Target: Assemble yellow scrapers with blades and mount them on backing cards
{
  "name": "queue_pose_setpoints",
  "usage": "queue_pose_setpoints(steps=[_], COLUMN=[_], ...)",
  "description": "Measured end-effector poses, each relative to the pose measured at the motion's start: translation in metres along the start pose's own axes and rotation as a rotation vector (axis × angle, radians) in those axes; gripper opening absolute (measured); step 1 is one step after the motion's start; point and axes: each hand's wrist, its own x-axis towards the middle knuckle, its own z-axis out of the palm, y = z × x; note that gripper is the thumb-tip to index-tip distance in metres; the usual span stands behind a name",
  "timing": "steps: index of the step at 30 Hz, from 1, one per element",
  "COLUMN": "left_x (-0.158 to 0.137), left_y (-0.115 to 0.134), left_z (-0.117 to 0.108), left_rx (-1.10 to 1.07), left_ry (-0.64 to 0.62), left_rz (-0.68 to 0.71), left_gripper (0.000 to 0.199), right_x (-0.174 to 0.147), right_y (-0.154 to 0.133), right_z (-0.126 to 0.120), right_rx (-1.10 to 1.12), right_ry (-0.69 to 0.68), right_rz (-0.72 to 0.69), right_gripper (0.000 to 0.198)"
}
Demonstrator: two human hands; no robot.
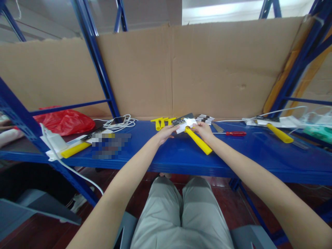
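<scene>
Both hands meet above the middle of the blue shelf around a yellow-handled tool point(199, 141), perhaps a scraper. Its handle slants down to the right, toward my right forearm. At its upper end is a flat black-and-white printed card point(181, 121). My left hand point(166, 134) pinches the card's left edge. My right hand point(203, 130) is closed at its right side, close to the top of the handle. Fingers partly hide how card and tool join. Just behind my left hand stand several yellow T-shaped pieces point(163, 122). Black-and-white striped packets point(204, 119) lie behind my right hand.
On the blue shelf point(155, 162), a red screwdriver point(235, 134) lies right of my right hand. Farther right is another yellow handle point(280, 133). White cable point(124, 121), a red bag point(66, 121) and a power strip point(55, 143) are left. Cardboard point(207, 69) walls the back.
</scene>
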Motion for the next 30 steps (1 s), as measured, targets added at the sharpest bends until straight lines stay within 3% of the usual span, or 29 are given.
queue_pose_setpoints(steps=[10, 30], left_x=[0.0, 0.0024], left_y=[-0.0001, 0.0016], left_z=[0.0031, 0.0084], left_rx=[0.003, -0.006], left_ry=[0.041, 0.114], left_rz=[-0.001, -0.025], left_gripper=[0.009, 0.011], right_x=[0.0019, -0.0052], right_y=[0.0029, 0.0015], right_z=[-0.0025, 0.0036], right_rx=[-0.017, 0.022], right_ry=[-0.117, -0.084], right_rz=[-0.022, 0.006], right_gripper=[0.022, 0.03])
